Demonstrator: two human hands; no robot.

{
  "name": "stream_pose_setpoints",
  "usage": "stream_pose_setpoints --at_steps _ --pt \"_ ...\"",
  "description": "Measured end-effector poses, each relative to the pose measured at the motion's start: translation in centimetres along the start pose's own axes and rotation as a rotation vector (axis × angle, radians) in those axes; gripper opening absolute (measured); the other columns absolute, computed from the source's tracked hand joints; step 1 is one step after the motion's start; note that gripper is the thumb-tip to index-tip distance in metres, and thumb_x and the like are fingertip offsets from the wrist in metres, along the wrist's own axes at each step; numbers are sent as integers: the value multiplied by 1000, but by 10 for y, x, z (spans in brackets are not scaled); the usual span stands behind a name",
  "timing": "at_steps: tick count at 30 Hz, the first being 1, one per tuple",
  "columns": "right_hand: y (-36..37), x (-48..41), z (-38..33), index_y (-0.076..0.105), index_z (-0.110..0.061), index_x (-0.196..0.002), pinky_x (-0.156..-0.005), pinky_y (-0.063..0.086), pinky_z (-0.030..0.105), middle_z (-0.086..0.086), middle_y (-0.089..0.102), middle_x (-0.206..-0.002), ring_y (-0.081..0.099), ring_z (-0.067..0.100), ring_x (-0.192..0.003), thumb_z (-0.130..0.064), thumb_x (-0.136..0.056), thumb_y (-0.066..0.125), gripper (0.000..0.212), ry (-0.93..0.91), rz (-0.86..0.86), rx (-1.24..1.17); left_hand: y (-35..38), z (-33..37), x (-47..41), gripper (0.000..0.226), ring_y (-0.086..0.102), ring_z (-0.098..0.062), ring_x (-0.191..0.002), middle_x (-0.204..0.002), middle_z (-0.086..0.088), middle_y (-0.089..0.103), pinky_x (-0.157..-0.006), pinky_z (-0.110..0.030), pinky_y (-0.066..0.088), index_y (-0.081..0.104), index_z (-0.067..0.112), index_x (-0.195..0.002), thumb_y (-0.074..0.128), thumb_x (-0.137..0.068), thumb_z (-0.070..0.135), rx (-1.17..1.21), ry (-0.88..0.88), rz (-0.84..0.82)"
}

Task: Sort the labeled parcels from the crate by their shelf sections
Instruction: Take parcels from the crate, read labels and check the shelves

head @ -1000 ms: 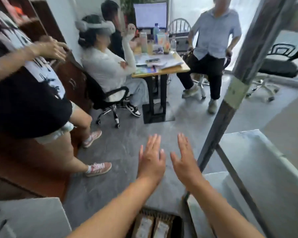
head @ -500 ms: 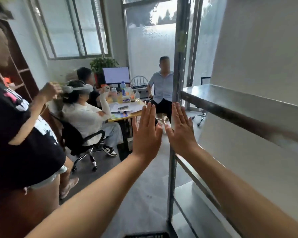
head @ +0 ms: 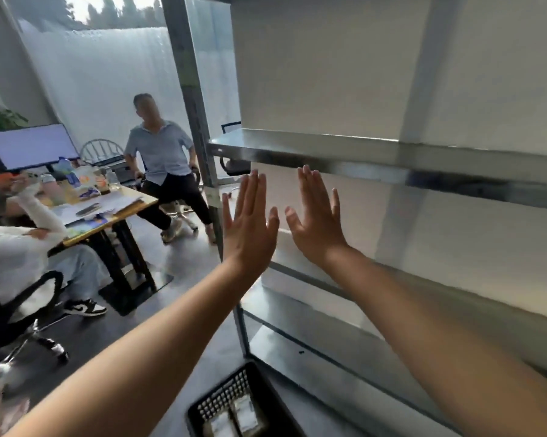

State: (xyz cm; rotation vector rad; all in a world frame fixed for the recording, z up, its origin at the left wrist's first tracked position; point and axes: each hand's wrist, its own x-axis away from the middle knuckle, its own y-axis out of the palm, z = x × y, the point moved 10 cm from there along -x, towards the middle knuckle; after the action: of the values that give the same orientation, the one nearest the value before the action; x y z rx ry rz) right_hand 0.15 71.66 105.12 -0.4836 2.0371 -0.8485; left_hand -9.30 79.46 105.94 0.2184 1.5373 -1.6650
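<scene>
My left hand [head: 250, 222] and my right hand [head: 318, 222] are raised side by side at arm's length, palms forward, fingers straight and slightly apart, holding nothing. They hang in front of the metal shelf unit [head: 329, 159], just below its upper shelf and beside its front-left post [head: 190, 89]. A black mesh crate [head: 225, 402] sits on the floor at the bottom edge. Inside it lie two pale parcels [head: 234, 417], partly cut off by the frame.
A lower shelf [head: 313, 313] and a bottom shelf [head: 329, 367] show bare metal. On the left, a wooden desk [head: 108, 212] holds papers, bottles and a monitor, with two people seated beside it on rolling chairs. Grey floor lies between the desk and the shelf unit.
The view has swung from the floor up and to the right onto the shelf unit. Both hands stayed flat and side by side, and the crate has come back into view at the bottom.
</scene>
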Motion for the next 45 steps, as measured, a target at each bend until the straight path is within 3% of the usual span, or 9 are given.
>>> stream_pose_setpoints --at_steps 4,8,13,18,23,29,38,45 --pt "-40 44 47 -11 -25 -155 -118 -19 39 -9 -21 -161 -23 4 -145 -40 -104 27 65 152 -15 82 -8 64 25 60 -5 -11 -152 -165 1 1 -123 -44 -4 9 14 -157 32 -104 31 109 85 28" --pt "-77 88 75 -13 -26 -155 -115 -22 36 -10 -23 -161 -27 1 -142 -44 -105 23 65 223 -9 104 -8 121 53 59 -8 -8 -151 -165 3 -1 -122 -38 -11 6 16 -157 28 -105 32 213 70 11" --pt "-159 168 121 -7 -23 -156 -119 -14 39 -6 -14 -163 -18 6 -147 -43 -104 25 64 277 57 130 10 226 91 59 -12 -7 -150 -165 3 -7 -122 -42 -10 2 17 -158 23 -106 35 262 169 -84" --pt "-278 290 204 -6 -23 -156 -121 -7 42 -7 -12 -164 -15 8 -149 -41 -104 31 66 479 117 214 48 388 170 59 -18 -9 -149 -164 5 -15 -122 -43 -13 -5 20 -157 14 -106 42 307 351 -249" --pt "-411 425 276 -1 -20 -157 -122 -4 46 -3 -7 -164 -8 12 -150 -38 -105 32 64 723 189 352 57 559 266 58 -7 -11 -151 -166 3 -4 -123 -46 -4 2 18 -158 13 -104 39 421 530 -330" --pt "-525 600 328 6 -15 -157 -121 5 49 0 2 -165 -1 15 -151 -32 -103 36 64 974 330 417 54 712 382 56 -6 -10 -151 -165 5 -1 -120 -43 -10 5 18 -158 21 -106 33 576 744 -486" --pt "-573 774 382 8 -13 -157 -122 6 48 5 7 -164 3 20 -151 -32 -102 36 64 1310 448 504 94 831 503 56 -6 -11 -151 -166 3 0 -122 -46 -8 4 18 -157 22 -106 33 655 936 -707" --pt "-557 845 471 4 -16 -157 -121 1 47 1 1 -165 -3 15 -151 -35 -104 34 64 1580 398 482 177 923 553 57 -7 -10 -151 -166 3 0 -117 -43 -14 6 18 -158 21 -105 36 701 1067 -867"
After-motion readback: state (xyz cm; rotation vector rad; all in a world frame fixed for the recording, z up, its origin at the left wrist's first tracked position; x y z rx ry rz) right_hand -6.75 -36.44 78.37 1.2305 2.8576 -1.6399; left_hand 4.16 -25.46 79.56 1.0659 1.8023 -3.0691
